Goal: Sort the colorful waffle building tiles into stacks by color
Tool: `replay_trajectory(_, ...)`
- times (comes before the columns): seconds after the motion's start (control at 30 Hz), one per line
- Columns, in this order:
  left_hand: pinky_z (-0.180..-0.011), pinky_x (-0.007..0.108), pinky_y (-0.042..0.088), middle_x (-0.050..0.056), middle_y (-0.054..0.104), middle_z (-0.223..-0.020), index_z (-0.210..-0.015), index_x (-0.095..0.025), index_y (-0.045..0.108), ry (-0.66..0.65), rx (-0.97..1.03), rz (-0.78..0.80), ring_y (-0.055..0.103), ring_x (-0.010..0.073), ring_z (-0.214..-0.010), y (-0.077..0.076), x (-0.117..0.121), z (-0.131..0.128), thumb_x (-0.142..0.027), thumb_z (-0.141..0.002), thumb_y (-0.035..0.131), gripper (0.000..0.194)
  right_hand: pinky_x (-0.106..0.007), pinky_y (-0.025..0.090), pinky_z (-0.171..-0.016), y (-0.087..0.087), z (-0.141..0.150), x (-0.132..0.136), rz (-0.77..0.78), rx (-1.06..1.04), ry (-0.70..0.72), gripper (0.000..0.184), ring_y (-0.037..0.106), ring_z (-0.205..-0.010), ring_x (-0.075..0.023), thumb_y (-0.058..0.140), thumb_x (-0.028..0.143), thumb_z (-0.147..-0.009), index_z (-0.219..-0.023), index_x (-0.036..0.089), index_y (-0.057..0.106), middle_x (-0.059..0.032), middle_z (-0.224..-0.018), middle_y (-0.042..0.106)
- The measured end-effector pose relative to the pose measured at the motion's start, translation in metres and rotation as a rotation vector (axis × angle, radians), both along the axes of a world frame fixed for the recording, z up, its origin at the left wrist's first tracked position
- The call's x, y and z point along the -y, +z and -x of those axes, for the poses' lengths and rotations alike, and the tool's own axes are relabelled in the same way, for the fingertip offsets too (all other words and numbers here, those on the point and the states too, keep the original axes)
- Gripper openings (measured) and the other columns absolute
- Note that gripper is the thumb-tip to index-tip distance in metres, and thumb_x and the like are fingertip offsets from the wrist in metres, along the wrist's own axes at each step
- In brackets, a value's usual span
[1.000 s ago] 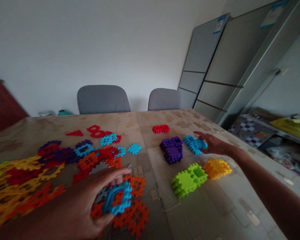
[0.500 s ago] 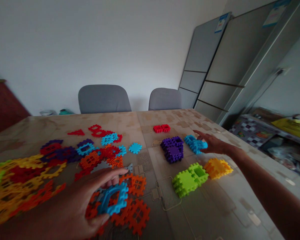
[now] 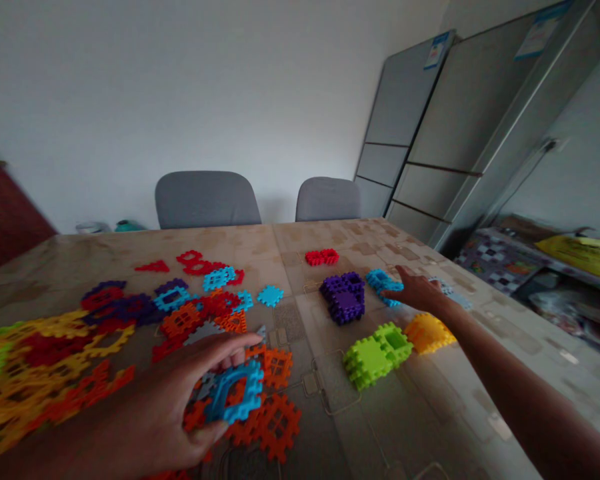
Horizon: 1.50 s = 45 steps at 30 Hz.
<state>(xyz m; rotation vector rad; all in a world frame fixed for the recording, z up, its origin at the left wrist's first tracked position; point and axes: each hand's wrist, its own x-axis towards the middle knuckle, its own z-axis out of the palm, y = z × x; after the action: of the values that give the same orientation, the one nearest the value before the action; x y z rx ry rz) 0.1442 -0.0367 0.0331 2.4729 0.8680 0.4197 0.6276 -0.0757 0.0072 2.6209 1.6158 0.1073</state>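
Note:
My left hand [image 3: 195,393] is closed on a blue interlocking building piece [image 3: 237,393] with a large window opening, raised over orange pieces. My thumb is at its lower edge and my fingers at the top. On the right side, my right hand [image 3: 417,290] is open over a blue stack of pieces [image 3: 377,280], thumb and fingers apart, its thumb overlapping the stack in view; contact is unclear. Beside that are a purple stack [image 3: 347,300], a green stack [image 3: 377,357] and a yellow stack [image 3: 427,332]. Grey pieces [image 3: 450,291] show behind my right hand.
Loose orange pieces [image 3: 277,427] and yellow pieces [image 3: 35,373] spread over the table's left half, with red, purple and blue ones. A small red stack [image 3: 322,257] is farther back. Two grey chairs [image 3: 207,198] stand behind the table [image 3: 325,230].
My right hand has shifted left and slightly back over the blue stack, and grey pieces have come into view behind it. My left hand has moved slightly right with the blue piece.

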Motion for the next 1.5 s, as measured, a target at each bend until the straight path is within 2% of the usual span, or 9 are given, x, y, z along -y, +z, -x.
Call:
replay_trajectory(0.43, -0.097, 0.028, 0.055, 0.002, 0.068, -0.134, -0.138, -0.032, 0.056, 0.025, -0.025, 0.028, 0.067, 0.025, -0.119, -0.009, -0.002, 0.008, -0.023, -0.072, 0.063, 0.067, -0.065, 0.036, -0.101, 0.01, 0.022, -0.002, 0.047, -0.047, -0.046, 0.088, 0.056, -0.125, -0.0453, 0.067, 0.044, -0.08, -0.154, 0.013, 0.033, -0.0244, -0.13, 0.066)
replay_trajectory(0.67, -0.089, 0.025, 0.058, 0.004, 0.069, -0.129, -0.141, -0.029, 0.05, 0.047, 0.093, -0.038, 0.071, 0.023, -0.11, -0.011, 0.0, -0.003, -0.022, -0.075, 0.061, 0.067, -0.063, 0.041, -0.094, 0.033, 0.035, 0.003, -0.142, -0.159, 0.02, 0.073, 0.061, -0.114, -0.0493, 0.065, 0.048, -0.081, -0.14, 0.009, 0.049, -0.025, -0.109, 0.072)
replay_trajectory(0.87, -0.095, 0.036, 0.054, 0.006, 0.064, -0.126, -0.148, -0.03, 0.035, 0.031, 0.143, -0.325, 0.067, 0.0252, -0.11, -0.006, -0.003, -0.045, -0.014, -0.076, 0.064, 0.08, -0.031, 0.053, -0.07, 0.041, 0.115, 0.006, -0.244, -0.588, 0.408, 0.04, 0.07, -0.08, -0.0215, 0.05, 0.048, -0.096, -0.126, 0.021, 0.053, -0.0058, -0.092, 0.075)
replay_trajectory(0.93, -0.094, 0.04, 0.055, 0.009, 0.063, -0.122, -0.148, -0.026, 0.034, 0.026, 0.135, -0.406, 0.065, 0.0275, -0.108, 0.001, -0.003, -0.065, -0.011, -0.075, 0.065, 0.081, -0.028, 0.052, -0.063, 0.036, 0.148, 0.007, -0.257, -0.735, 0.509, 0.042, 0.068, -0.076, -0.0187, 0.049, 0.056, -0.096, -0.121, 0.023, 0.053, -0.0033, -0.089, 0.072)
replay_trajectory(1.03, -0.092, 0.045, 0.054, 0.012, 0.062, -0.117, -0.148, -0.019, 0.032, 0.03, 0.109, -0.499, 0.062, 0.0308, -0.107, 0.011, -0.003, -0.091, -0.009, -0.073, 0.068, 0.084, -0.028, 0.048, -0.058, 0.028, 0.182, 0.008, -0.354, -1.174, 0.575, 0.049, 0.063, -0.069, -0.0175, 0.062, 0.064, -0.089, -0.114, 0.022, 0.053, -0.0015, -0.081, 0.067)
replay_trajectory(1.13, -0.093, 0.048, 0.053, 0.013, 0.062, -0.114, -0.148, -0.016, 0.03, 0.049, 0.068, -0.576, 0.061, 0.0321, -0.106, 0.015, -0.004, -0.107, -0.009, -0.073, 0.07, 0.086, -0.027, 0.047, -0.056, 0.024, 0.195, 0.005, -0.388, -1.289, 0.547, 0.052, 0.058, -0.063, -0.0155, 0.066, 0.067, -0.083, -0.105, 0.022, 0.053, 0.0017, -0.073, 0.062)
replay_trajectory(1.3, -0.099, 0.047, 0.052, 0.013, 0.058, -0.124, -0.152, -0.018, 0.025, -0.002, 0.109, -0.553, 0.058, 0.0306, -0.114, 0.014, -0.003, -0.11, -0.012, -0.075, 0.074, 0.092, -0.027, 0.049, -0.058, 0.031, 0.162, -0.015, -0.371, -1.194, 0.487, 0.049, 0.062, -0.065, -0.0166, 0.07, 0.061, -0.082, -0.106, 0.02, 0.058, 0.0009, -0.075, 0.065)
replay_trajectory(1.43, -0.111, 0.043, 0.045, 0.011, 0.046, -0.146, -0.154, -0.027, 0.024, -0.08, 0.157, -0.458, 0.05, 0.0269, -0.132, 0.012, 0.006, -0.087, -0.013, -0.083, 0.066, 0.084, -0.028, 0.052, -0.065, 0.039, 0.085, -0.046, -0.417, -0.994, 0.285, 0.031, 0.064, -0.067, -0.0154, 0.068, 0.041, -0.091, -0.111, 0.018, 0.062, 0.0018, -0.077, 0.066)
replay_trajectory(1.5, -0.112, 0.042, 0.046, 0.008, 0.045, -0.151, -0.153, -0.031, 0.026, -0.075, 0.147, -0.444, 0.05, 0.025, -0.134, 0.01, 0.01, -0.069, -0.015, -0.089, 0.057, 0.073, -0.032, 0.055, -0.068, 0.039, 0.043, -0.057, -0.419, -0.87, 0.15, 0.025, 0.065, -0.073, -0.0152, 0.063, 0.037, -0.098, -0.112, 0.016, 0.063, -0.0019, -0.092, 0.068)
